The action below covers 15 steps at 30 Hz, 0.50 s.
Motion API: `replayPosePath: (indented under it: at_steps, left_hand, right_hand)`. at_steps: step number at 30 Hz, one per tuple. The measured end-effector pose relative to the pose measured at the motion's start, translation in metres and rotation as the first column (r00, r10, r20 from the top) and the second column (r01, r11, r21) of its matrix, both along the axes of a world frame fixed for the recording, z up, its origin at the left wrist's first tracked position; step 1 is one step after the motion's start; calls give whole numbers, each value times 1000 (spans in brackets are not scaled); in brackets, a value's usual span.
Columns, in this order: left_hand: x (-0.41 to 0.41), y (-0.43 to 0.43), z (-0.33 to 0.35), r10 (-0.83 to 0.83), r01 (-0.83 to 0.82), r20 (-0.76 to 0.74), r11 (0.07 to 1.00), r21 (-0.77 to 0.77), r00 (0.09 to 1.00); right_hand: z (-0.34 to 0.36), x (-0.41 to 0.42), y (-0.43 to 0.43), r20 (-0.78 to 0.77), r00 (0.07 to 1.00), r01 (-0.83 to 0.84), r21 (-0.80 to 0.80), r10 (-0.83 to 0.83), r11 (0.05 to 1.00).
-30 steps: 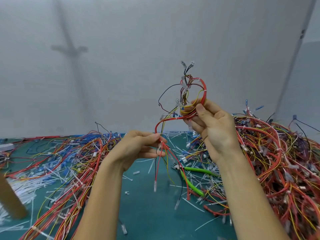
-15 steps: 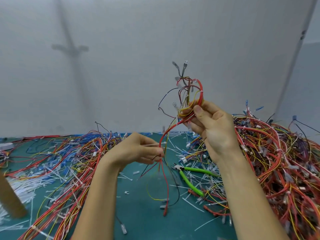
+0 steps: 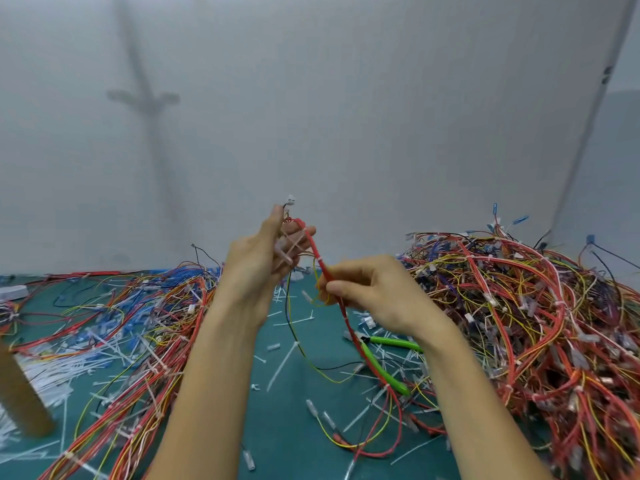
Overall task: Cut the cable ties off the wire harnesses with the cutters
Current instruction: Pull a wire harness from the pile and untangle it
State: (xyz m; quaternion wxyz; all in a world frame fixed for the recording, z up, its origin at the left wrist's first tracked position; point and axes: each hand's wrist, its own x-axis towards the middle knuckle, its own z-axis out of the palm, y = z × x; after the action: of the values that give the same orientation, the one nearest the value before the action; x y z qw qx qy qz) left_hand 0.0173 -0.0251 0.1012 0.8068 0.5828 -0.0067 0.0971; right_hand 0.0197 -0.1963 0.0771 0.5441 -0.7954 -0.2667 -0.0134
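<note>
Harness (image 3: 317, 251): held up over the desk (image 3: 284, 427), between the two heaps of wire.

- Left hand (image 3: 258, 261): grip closed round the top end, where the white plugs bunch.
- Right hand (image 3: 377, 292): grip narrow, thumb and fingers pinching the red bundle lower down.
- Long axis: slants from the upper left at the plugs down to the right. The tail trails onto the desk and crosses the cutters (image 3: 394, 342), which lie there untouched.
- A white cable tie (image 3: 320, 260) rings the bundle just above the right thumb.

Handling (judged): light and limp. The wires sag under their own weight and snag easily on the loose strands and on the pile (image 3: 519, 323) at right. Insulation looks smooth, so pinch close beside the tie to keep that stretch taut and steady. The tie itself is probably stiff plastic.
</note>
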Motion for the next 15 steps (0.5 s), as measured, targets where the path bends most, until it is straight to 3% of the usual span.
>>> replayPosePath:
  at_steps: [2, 4, 10, 12, 15]
  left_hand:
    - [3, -5, -1, 5, -8, -23, 988, -157, 1000]
    - [4, -9, -3, 22, -33, -54, 978, -204, 998]
    - [3, -18, -11, 66, -67, -16, 997, -26, 998]
    - [2, -20, -12, 78, -79, 22, 997, 27, 997]
    - [-3, -22, -10, 81, -86, 50, 990, 110, 996]
  right_hand:
    - [-4, 1, 0, 15, 1000, 6, -95, -4, 995]
    - [-5, 0, 0, -16, 1000, -20, -168, 18, 986]
    - [4, -1, -18, -7, 998, 58, -406, -66, 912]
    - [9, -1, -22, -17, 983, 174, -262, -185, 949]
    - [17, -3, -20, -57, 956, 292, 103, -287, 951]
